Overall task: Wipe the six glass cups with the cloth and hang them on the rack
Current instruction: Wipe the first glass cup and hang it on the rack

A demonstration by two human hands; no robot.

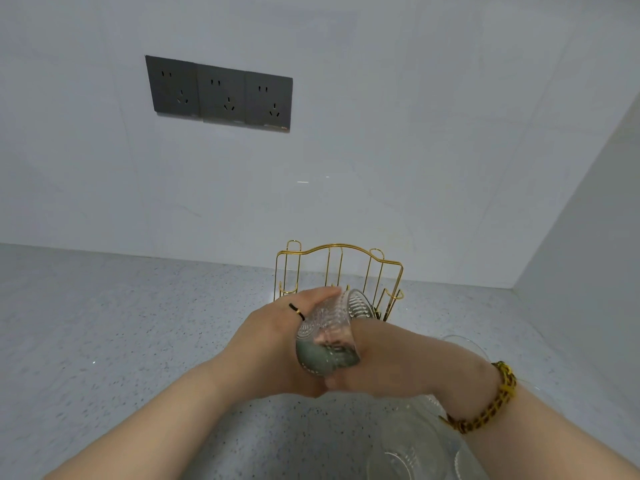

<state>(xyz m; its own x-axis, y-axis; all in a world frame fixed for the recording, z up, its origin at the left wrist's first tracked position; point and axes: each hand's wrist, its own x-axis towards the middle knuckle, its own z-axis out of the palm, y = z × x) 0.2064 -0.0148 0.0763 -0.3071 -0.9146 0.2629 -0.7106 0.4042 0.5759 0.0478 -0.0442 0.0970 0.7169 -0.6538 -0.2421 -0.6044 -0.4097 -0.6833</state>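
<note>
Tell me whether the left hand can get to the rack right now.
Probably yes. The rack stands just beyond the left hand with nothing between them. That hand grips the cup, though, so it would arrive carrying the cup, not free.

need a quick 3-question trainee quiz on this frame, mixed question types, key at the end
1. True or false: the gold rack stands nearer the camera than the hands.
2. Where is the glass cup? A) standing on the counter B) hung on a peg C) held up between both hands
3. Fill in: the dark wall plate has ___ sockets.
Key: 1 false, it stands behind the hands, by the wall. 2 C, the left hand and right hand both wrap it. 3 three.
</note>
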